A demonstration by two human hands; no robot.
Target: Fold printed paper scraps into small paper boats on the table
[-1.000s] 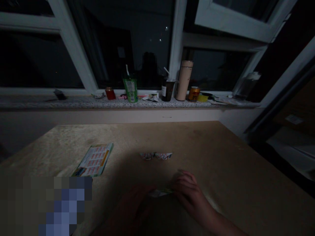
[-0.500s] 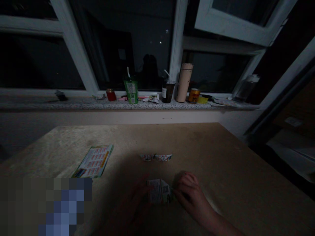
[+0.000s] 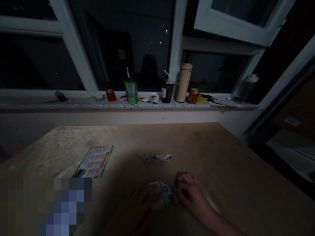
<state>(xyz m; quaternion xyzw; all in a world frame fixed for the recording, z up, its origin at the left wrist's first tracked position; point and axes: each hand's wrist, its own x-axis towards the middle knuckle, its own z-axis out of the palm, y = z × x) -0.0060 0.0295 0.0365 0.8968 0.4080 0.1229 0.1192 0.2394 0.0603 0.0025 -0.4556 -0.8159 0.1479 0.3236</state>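
A small folded sheet of printed paper [image 3: 166,194] lies on the table close in front of me. It has pale and green areas with printed text and a square code. My left hand [image 3: 137,205], deep in shadow, rests with stretched fingers over the paper's left side. At the paper's right corner, the thumb and fingers of my right hand [image 3: 190,190] are pinched together on its edge; the other fingers are curled. Beyond the hands lies a folded paper piece [image 3: 162,157] with two pointed wings, apart from both hands.
A stack of printed leaflets [image 3: 94,160] lies on the table [image 3: 209,144] at left. Along the windowsill [image 3: 147,106] stand a green cup [image 3: 131,90], a dark cup with straw [image 3: 167,92], a tall pink flask [image 3: 184,83] and a gold can [image 3: 194,96]. A blurred patch covers the lower left.
My left hand has moved onto the paper, its fingers now clearer. The sheet has turned slightly and shifted a little toward me and right. My right hand keeps nearly the same place.
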